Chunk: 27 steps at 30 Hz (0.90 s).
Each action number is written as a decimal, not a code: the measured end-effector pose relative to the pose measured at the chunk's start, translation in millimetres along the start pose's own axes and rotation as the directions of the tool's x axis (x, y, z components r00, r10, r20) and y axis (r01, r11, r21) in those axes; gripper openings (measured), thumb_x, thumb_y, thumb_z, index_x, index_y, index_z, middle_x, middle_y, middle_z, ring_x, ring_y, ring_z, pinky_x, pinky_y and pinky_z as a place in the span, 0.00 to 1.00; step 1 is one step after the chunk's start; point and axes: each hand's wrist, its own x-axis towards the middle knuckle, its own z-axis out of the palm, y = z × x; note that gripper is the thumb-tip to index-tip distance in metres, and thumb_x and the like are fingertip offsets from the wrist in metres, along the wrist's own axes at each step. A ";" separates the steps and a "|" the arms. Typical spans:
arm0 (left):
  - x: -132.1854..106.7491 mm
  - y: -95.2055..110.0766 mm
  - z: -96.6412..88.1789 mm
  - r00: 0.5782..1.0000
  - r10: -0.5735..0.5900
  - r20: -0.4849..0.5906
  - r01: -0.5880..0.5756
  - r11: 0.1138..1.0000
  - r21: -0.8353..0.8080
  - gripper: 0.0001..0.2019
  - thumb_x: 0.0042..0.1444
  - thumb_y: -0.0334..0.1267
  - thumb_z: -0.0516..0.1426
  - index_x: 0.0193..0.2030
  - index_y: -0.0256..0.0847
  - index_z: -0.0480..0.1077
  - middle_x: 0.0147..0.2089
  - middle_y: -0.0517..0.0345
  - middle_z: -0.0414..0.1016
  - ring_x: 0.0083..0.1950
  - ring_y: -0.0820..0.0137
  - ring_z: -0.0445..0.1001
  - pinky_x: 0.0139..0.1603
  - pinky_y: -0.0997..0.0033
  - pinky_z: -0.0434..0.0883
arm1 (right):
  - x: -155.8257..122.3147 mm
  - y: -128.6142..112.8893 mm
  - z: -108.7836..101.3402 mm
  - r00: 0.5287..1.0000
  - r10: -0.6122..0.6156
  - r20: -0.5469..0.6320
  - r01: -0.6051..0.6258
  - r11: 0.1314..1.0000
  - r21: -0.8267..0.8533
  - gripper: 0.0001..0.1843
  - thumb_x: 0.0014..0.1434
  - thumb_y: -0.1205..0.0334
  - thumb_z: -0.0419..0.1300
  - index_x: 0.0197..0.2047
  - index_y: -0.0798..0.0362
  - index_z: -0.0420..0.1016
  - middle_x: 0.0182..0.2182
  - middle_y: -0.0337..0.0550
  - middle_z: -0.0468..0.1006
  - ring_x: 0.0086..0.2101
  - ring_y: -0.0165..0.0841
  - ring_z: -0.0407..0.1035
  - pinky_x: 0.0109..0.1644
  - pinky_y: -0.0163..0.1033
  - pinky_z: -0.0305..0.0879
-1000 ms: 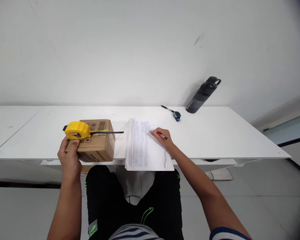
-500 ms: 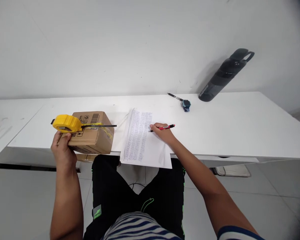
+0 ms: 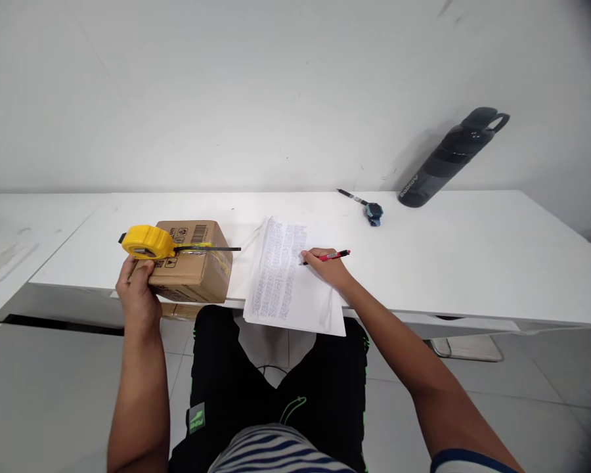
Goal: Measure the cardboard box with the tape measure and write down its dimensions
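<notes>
My left hand (image 3: 136, 290) grips a yellow tape measure (image 3: 146, 242) at the left end of a brown cardboard box (image 3: 192, 263). The tape's blade runs right across the box top and sticks out past its right edge. My right hand (image 3: 328, 266) holds a red pen (image 3: 333, 255) with its tip on a white sheet of paper (image 3: 295, 289) covered in lines of writing. The paper lies just right of the box and hangs over the front edge of the white table (image 3: 448, 256).
A dark water bottle (image 3: 450, 159) leans against the wall at the back right. A small blue device with a strap (image 3: 372, 210) lies in front of it. My legs in black trousers are under the table edge. A second table joins on the left.
The pen has swung from pointing down-right to lying nearly level on the page. My left hand keeps the tape measure on the box. The view has shifted with my head.
</notes>
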 end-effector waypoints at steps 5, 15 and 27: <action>0.8 0.3 0.6 1.000 -0.007 -0.030 0.006 0.999 -0.037 0.13 0.45 0.37 0.61 0.40 0.45 0.75 0.42 0.58 0.76 0.45 0.64 0.74 0.47 0.67 0.71 | -0.8 -0.2 0.2 0.998 -0.002 -0.064 0.003 1.000 0.015 0.22 0.58 0.45 0.56 0.22 0.51 0.74 0.22 0.40 0.73 0.29 0.36 0.67 0.34 0.40 0.60; -0.4 3.5 3.6 1.000 -0.010 -0.023 0.008 0.998 -0.067 0.13 0.44 0.35 0.61 0.40 0.44 0.76 0.39 0.60 0.76 0.41 0.67 0.73 0.44 0.69 0.71 | 1.3 1.1 -0.6 0.999 -0.028 -0.033 0.028 1.000 0.011 0.22 0.57 0.44 0.55 0.23 0.52 0.74 0.23 0.41 0.73 0.29 0.36 0.67 0.34 0.41 0.61; 2.8 -2.9 0.0 1.000 -0.002 0.012 0.003 0.998 -0.066 0.14 0.46 0.35 0.60 0.43 0.42 0.74 0.41 0.63 0.77 0.44 0.67 0.73 0.45 0.69 0.69 | -2.5 -1.6 -0.8 0.999 0.007 -0.033 -0.007 1.000 -0.018 0.21 0.57 0.46 0.56 0.21 0.52 0.72 0.22 0.40 0.72 0.28 0.34 0.65 0.34 0.40 0.59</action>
